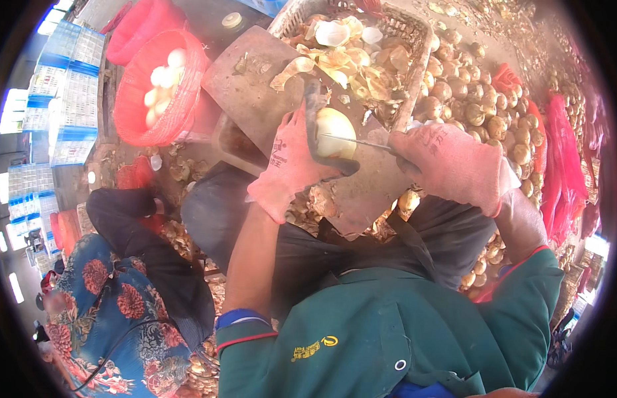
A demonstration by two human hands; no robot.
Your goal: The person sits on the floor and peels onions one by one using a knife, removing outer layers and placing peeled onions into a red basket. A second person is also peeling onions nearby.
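My left hand (299,158), in a pink work glove with a dark palm, cups a pale peeled onion (337,127) above a worn board (373,184). Thumb and fingers wrap its left and lower sides. In my right hand (445,156), gloved the same way, is the handle of a knife. Its thin blade (356,141) points left and lies across the front of the onion; whether it cuts in cannot be told. A loose strip of onion skin (293,69) rests on the board beyond my left hand.
A plastic crate (422,59) of onion skins (358,64) stands ahead. Unpeeled onions (477,99) are heaped to the right, near pink mesh bags (562,169). A red mesh bag (127,107) at left holds peeled onions (164,82). Another person (124,298) in floral clothing sits close at left.
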